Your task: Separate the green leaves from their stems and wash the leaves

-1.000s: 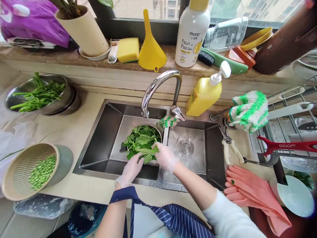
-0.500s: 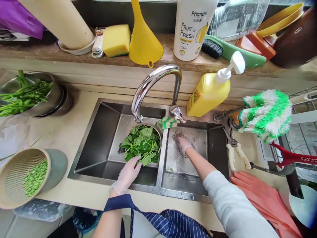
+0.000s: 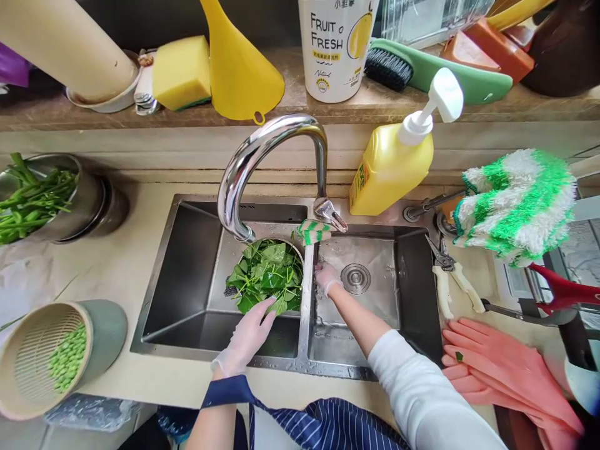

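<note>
Leafy greens point(image 3: 268, 275) fill a round metal bowl point(image 3: 299, 255) in the left basin point(image 3: 187, 262) of a double steel sink. My left hand point(image 3: 248, 331), in a thin clear glove, lies at the near side of the greens; its fingers are stretched out and the thumb stands apart. It appears to touch the leaves. My right hand point(image 3: 327, 278), gloved likewise, is down in the right basin point(image 3: 375, 250) beside the divider, left of the round drain point(image 3: 355, 279). Its fingers point away and are partly hidden, so their grip is unclear.
A chrome faucet point(image 3: 272, 134) arches over the left basin. Behind the sink stands a yellow pump bottle point(image 3: 391, 165). Left are a colander with green beans point(image 3: 68, 356) and a pot of green stems point(image 3: 32, 200). Right lie scissors point(image 3: 450, 275) and pink rubber gloves point(image 3: 506, 369).
My right hand has moved left from over the drain towards the divider, and the drain now shows. Water in the right basin looks lower. My left hand stays by the greens. The view has shifted.
</note>
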Motion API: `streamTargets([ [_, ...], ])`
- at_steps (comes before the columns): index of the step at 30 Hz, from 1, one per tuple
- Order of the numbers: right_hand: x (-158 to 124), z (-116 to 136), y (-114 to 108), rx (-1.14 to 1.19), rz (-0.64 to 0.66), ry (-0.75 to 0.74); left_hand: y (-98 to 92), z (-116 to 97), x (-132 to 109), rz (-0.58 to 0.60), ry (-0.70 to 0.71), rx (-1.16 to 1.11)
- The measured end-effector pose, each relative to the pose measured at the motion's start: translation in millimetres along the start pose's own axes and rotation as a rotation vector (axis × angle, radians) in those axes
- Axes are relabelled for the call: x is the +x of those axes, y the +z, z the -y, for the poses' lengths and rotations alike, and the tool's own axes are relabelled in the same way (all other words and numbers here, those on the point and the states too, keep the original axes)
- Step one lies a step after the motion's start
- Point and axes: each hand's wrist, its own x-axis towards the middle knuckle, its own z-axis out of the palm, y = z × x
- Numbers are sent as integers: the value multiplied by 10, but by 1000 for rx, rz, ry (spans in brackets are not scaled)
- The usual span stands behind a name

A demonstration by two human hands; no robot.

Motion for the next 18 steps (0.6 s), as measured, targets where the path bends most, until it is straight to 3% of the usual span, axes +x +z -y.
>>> streamTargets([
  [6,-681,-67,-60,207,-108,41,62,64,-7,4,12,20],
  [10,-1191,387,-113,516,-232,-342,47,43,-58,31,-9,36],
  [13,-1279,631,-300,525,-237,-526,-5,6,-124,43,-27,34],
  [15,-1154,503,-476,384,-308,-447,-23,1,-169,26,-30,11],
  [18,-831,-56,-654,4,-331,-147,3,32,-214,-31,-40,-28],
])
